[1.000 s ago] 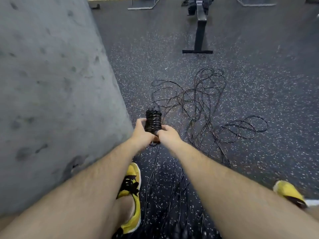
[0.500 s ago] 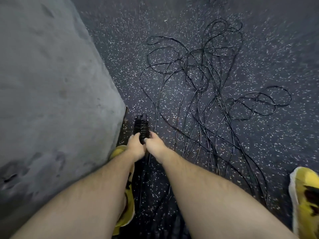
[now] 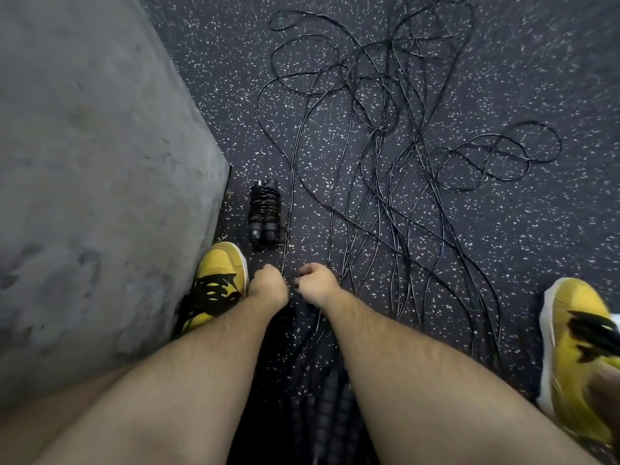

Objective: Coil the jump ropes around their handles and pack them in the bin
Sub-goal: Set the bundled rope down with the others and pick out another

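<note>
Onto the floor (image 3: 536,229) the coiled rope (image 3: 264,213) has been laid; contents of curled left grip (image 3: 268,287), right grip (image 3: 317,284) cannot be told.

I see bare, hairy forearms (image 3: 214,374) down to the left hand (image 3: 268,286) and right hand (image 3: 317,284). The left shoe (image 3: 219,263) and right shoe (image 3: 577,333) are yellow, with black laces and white soles.

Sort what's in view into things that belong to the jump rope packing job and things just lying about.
Job: coiled jump rope; tangle of loose jump ropes; left hand; right hand. No bin in view.
Just there: grey concrete wall; left yellow sneaker; right yellow sneaker; speckled floor.
</note>
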A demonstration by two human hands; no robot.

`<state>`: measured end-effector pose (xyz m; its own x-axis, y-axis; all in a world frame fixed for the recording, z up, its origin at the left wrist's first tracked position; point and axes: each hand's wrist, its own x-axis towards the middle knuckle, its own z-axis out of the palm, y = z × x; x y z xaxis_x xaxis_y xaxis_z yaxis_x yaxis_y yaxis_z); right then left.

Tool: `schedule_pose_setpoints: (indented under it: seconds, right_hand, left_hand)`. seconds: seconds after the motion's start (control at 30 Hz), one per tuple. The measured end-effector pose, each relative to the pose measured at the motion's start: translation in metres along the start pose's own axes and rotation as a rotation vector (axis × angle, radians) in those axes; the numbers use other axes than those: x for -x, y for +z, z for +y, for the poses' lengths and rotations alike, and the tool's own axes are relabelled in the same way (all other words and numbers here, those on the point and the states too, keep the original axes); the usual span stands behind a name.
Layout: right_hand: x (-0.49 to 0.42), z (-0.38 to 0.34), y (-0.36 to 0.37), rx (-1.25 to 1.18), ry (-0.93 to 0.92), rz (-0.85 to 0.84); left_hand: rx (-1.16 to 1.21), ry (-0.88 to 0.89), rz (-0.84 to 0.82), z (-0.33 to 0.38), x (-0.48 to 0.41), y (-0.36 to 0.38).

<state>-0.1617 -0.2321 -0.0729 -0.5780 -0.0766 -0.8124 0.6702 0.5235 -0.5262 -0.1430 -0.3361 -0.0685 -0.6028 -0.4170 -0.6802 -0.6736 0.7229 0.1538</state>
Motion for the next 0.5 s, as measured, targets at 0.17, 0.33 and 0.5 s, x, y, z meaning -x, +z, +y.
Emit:
schedule_pose_setpoints:
  seconds: [0.17,0.33,0.5]
  right_hand:
    - [0.015,-0.018,-0.012,-0.063,-0.086,0.033]
    - [0.048,-0.052,-0.027,-0.226,-0.191,0.054]
    - [0.092,-0.067,-0.044,-0.169,-0.28,0.034]
  left_hand:
    - [0.311,0.098,-0.281,0.006,0.026,-0.018]
    - [0.445,0.14,-0.417,0.012,0.072,-0.044]
    - [0.419,0.162,-0.267,0.018,0.093,-0.051]
